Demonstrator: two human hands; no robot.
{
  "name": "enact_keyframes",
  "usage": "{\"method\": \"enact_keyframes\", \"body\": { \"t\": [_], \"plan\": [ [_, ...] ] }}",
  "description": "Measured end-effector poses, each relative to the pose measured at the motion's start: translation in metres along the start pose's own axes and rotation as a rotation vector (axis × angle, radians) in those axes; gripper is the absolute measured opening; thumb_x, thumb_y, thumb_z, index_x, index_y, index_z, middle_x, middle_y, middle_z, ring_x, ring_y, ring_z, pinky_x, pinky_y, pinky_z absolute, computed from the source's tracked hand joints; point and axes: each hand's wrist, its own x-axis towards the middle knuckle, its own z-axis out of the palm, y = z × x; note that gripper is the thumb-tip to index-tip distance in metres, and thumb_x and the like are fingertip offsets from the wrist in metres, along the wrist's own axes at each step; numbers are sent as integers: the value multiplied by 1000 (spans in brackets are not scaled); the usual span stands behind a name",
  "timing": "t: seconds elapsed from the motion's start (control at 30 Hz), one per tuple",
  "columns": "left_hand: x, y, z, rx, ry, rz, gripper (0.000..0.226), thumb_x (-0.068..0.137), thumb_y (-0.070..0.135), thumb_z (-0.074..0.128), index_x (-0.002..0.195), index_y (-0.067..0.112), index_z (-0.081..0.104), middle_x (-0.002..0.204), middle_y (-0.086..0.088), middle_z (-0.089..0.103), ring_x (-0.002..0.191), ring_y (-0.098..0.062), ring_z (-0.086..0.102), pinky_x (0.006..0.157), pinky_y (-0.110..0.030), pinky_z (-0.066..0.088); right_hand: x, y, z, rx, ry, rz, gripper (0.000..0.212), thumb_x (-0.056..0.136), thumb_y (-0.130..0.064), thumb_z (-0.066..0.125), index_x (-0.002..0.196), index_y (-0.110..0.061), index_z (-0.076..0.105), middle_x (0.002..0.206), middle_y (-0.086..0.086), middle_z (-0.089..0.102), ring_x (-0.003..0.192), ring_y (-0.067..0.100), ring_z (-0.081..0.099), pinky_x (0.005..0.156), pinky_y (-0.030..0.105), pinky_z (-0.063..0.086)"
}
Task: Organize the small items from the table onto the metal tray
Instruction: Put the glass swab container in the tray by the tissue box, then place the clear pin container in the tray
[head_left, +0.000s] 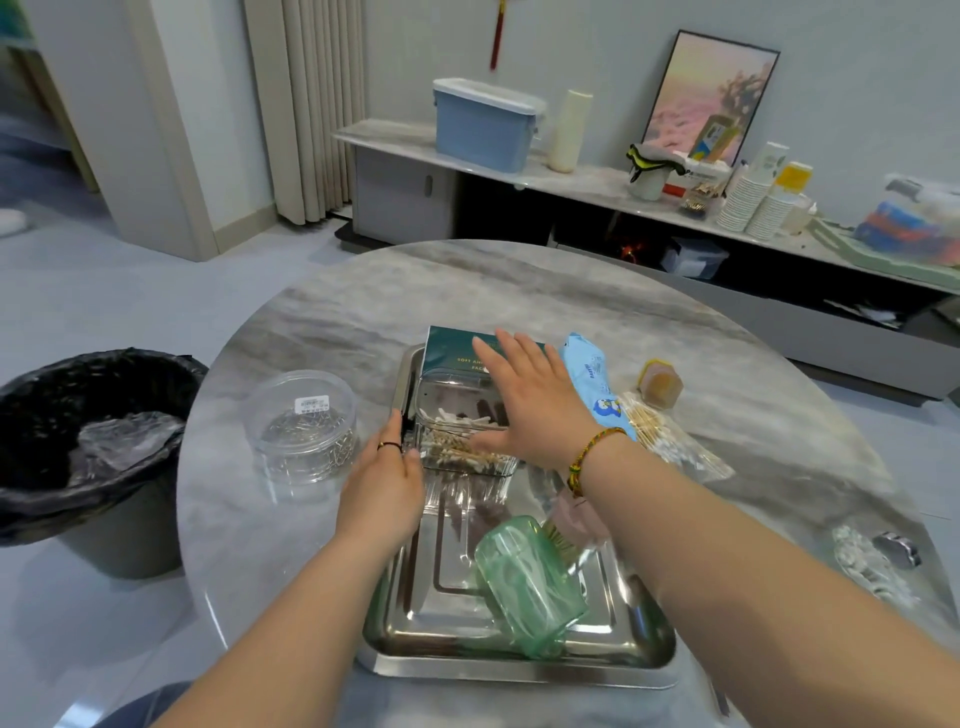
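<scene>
A metal tray (447, 631) lies on the round marble table in front of me. At its far end stand a dark green tissue box (452, 351) and a clear box of cotton swabs (457, 447). My left hand (382, 480) holds the left side of the clear box. My right hand (530, 402) lies flat with spread fingers on the box's top and right side. A green see-through jar (527, 584) lies tipped on the tray, with a pink jar (574, 517) half hidden under my right forearm.
Left of the tray stands a clear round tub of paper clips (304, 426). To the right lie a blue wipes pack (595, 382), a bag of toothpicks (670, 441), a small hexagonal jar (661, 385) and a bag of small items (865, 564). A black-lined bin (88, 447) stands left of the table.
</scene>
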Motion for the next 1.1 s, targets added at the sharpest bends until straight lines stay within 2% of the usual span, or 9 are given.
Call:
{"method": "enact_keyframes", "body": {
  "t": [0.1, 0.2, 0.33, 0.43, 0.53, 0.7, 0.9, 1.0, 1.1],
  "plan": [
    [-3, 4, -5, 165, 12, 38, 47, 94, 16, 31, 140, 15, 22, 149, -9, 30, 135, -28, 27, 109, -38, 26, -13, -6, -1, 99, 79, -14, 75, 89, -30, 51, 145, -19, 2, 157, 5, -2, 144, 20, -5, 117, 34, -5],
    [-5, 5, -17, 226, -8, 34, 41, 92, 16, 35, 133, 17, 38, 138, -9, 46, 126, -28, 41, 102, -37, 36, -21, -16, 2, 311, 208, -5, 56, 92, -6, 40, 143, -12, 17, 155, 7, 12, 143, 19, 10, 117, 28, 7],
    [-5, 1, -56, -47, 236, -5, 29, 87, 15, 43, 111, 17, 59, 117, -9, 64, 109, -29, 55, 91, -35, 42, -24, -42, 5, 542, 253, 32, 47, 89, 6, 35, 134, -8, 40, 145, 7, 38, 134, 20, 34, 110, 23, 23],
    [4, -11, -79, -272, 508, -69, 28, 85, 13, 44, 110, 14, 59, 116, -12, 62, 107, -29, 54, 85, -33, 40, -20, -66, 9, 648, 206, 13, 43, 90, 3, 35, 131, -8, 44, 140, 9, 46, 128, 22, 42, 104, 22, 30],
    [21, -33, -84, -451, 625, -201, 41, 85, 14, 47, 125, 10, 45, 134, -14, 47, 122, -31, 44, 103, -40, 37, -9, -89, 19, 722, 95, 20, 43, 93, -4, 35, 136, -9, 36, 142, 10, 42, 129, 22, 40, 105, 24, 29],
    [39, -61, -79, -698, 552, -469, 51, 92, 26, 38, 138, 6, 26, 148, -14, 30, 133, -30, 31, 112, -37, 24, 23, -122, 45, 880, -62, 191, 54, 95, -18, 39, 142, -7, 15, 147, 13, 31, 131, 29, 37, 111, 38, 32],
    [50, -63, -77, -727, 455, -459, 47, 94, 28, 32, 132, 2, 36, 140, -17, 42, 126, -33, 40, 106, -38, 30, 45, -140, 60, 996, -66, 332, 55, 94, -20, 39, 140, -2, 14, 149, 17, 25, 134, 30, 32, 111, 35, 30],
    [45, -54, -74, -702, 377, -419, 43, 95, 24, 29, 127, -1, 42, 135, -19, 46, 123, -33, 42, 102, -37, 33, 49, -138, 62, 983, -56, 313, 52, 94, -20, 40, 139, -2, 19, 146, 17, 32, 131, 30, 36, 108, 34, 31],
    [45, -49, -74, -690, 387, -393, 42, 95, 22, 29, 132, 3, 35, 142, -17, 39, 128, -31, 38, 107, -38, 29, 49, -136, 62, 1003, -31, 312, 43, 93, -16, 40, 133, -3, 29, 137, 20, 43, 122, 33, 46, 101, 37, 38]
  ]
}}
